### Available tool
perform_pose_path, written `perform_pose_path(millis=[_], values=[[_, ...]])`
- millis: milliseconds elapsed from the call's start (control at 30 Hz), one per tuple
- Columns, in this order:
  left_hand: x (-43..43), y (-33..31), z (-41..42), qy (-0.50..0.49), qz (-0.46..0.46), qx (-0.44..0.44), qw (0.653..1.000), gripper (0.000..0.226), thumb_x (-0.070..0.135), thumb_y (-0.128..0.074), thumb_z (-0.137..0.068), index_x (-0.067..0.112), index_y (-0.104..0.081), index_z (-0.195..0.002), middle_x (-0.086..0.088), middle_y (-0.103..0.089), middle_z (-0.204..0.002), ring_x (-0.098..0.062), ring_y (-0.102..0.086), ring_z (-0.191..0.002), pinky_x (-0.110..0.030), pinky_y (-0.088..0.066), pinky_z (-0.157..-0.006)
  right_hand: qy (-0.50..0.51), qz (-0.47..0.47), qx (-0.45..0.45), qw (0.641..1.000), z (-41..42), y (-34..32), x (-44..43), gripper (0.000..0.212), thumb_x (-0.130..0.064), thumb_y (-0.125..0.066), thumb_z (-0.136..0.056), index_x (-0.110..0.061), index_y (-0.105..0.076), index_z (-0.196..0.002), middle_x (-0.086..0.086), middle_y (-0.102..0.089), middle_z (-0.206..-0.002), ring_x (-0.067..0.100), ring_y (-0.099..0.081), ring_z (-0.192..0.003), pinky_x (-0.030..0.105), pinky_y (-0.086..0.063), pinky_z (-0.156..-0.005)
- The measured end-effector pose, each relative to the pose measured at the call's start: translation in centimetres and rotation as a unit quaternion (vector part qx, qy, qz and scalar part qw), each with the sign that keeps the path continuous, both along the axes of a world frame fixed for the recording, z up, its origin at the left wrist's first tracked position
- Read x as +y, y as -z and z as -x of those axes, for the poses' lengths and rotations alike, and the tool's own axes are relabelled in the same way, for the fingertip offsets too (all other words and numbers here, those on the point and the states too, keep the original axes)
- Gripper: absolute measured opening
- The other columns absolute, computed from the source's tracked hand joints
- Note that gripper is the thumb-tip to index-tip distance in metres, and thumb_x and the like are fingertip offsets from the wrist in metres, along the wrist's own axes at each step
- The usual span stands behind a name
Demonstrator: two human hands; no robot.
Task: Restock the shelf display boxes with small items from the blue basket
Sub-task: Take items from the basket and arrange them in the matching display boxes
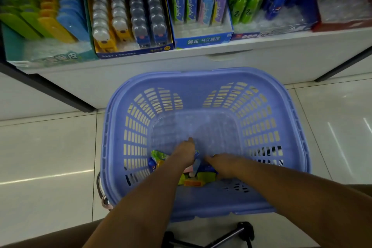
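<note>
A blue slotted basket (205, 78) stands on the floor below the shelf. Several small colourful packets (205, 176) lie at its near bottom edge: green, yellow, orange, pink and blue ones. Both my hands reach down into it. My left hand (184, 152) is over the packets with fingers curled; whether it grips one is hidden by the hand itself. My right hand (222, 164) rests on the packets to the right, its fingers blurred. Above, the shelf holds display boxes (201, 41) of small stationery items.
The white shelf edge (221, 54) runs just beyond the basket. Display boxes (132, 51) of bear-shaped items, coloured clips, green and blue tubes fill it. Glossy floor tiles (50, 157) lie left and right. A black stand (239, 231) sits near my legs.
</note>
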State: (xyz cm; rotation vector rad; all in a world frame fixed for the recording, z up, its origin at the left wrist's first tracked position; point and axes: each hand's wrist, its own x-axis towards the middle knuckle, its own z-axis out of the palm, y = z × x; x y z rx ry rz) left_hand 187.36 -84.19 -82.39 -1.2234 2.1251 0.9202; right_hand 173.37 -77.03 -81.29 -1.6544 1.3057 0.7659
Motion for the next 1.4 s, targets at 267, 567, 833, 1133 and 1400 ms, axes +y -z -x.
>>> perform_pose_path(millis=[267, 567, 833, 1133, 1400], values=[[-0.6, 0.7, -1.1, 0.086, -0.002, -0.006, 0.996, 0.042, 0.024, -0.065, -0.087, 0.004, -0.057, -0.123, -0.017, -0.057, -0.125, -0.031, -0.055, -0.113, -0.037, -0.046, -0.095, -0.061, -0.07, 0.035, 0.995, 0.0, -0.3, -0.5, 0.045, -0.028, -0.052, -0.096, -0.005, -0.044, -0.133, 0.018, -0.05, -0.131, 0.034, -0.051, -0.116, 0.039, -0.042, -0.095], [-2.1, -1.5, -0.2, -0.116, -0.118, 0.038, 0.985, 0.014, 0.013, -0.05, -0.091, 0.006, -0.053, -0.079, -0.023, -0.06, -0.095, -0.035, -0.059, -0.093, -0.033, -0.042, -0.068, 0.091, -0.144, 0.031, 0.985, 2.5, -2.1, -2.0, 0.023, -0.027, -0.05, -0.096, -0.008, -0.054, -0.108, 0.008, -0.053, -0.08, 0.02, -0.05, -0.061, 0.032, -0.047, -0.06], [-4.4, -10.4, 2.1, -0.098, -0.168, 0.213, 0.958, 0.027, 0.042, -0.068, -0.084, 0.015, -0.066, -0.088, -0.005, -0.052, -0.076, -0.015, -0.045, -0.063, -0.02, -0.038, -0.053, 0.161, -0.119, -0.073, 0.977, 3.9, -12.0, -7.2, 0.016, -0.029, -0.051, -0.097, -0.013, -0.054, -0.102, 0.001, -0.05, -0.08, 0.013, -0.05, -0.063, 0.02, -0.045, -0.056], [-5.3, -19.9, 1.4, -0.036, -0.036, 0.197, 0.979, 0.055, 0.044, -0.075, -0.076, 0.016, -0.032, -0.055, -0.001, -0.026, -0.056, -0.014, -0.024, -0.05, -0.029, -0.017, -0.05, 0.254, -0.024, -0.259, 0.932, 4.3, -19.3, -6.5, 0.009, -0.02, -0.059, -0.092, -0.022, -0.061, -0.083, -0.018, -0.066, -0.067, -0.005, -0.062, -0.066, 0.012, -0.047, -0.062], [-4.3, -21.0, -1.0, -0.419, -0.077, 0.412, 0.806, 0.034, 0.046, -0.054, -0.091, 0.017, -0.064, -0.076, -0.005, -0.072, -0.072, -0.011, -0.056, -0.062, -0.021, -0.041, -0.055, 0.511, 0.016, -0.553, 0.658, 5.2, -20.7, -5.9, 0.04, -0.011, -0.05, -0.088, 0.0, -0.051, -0.126, 0.013, -0.067, -0.102, 0.031, -0.068, -0.097, 0.039, -0.055, -0.09]])
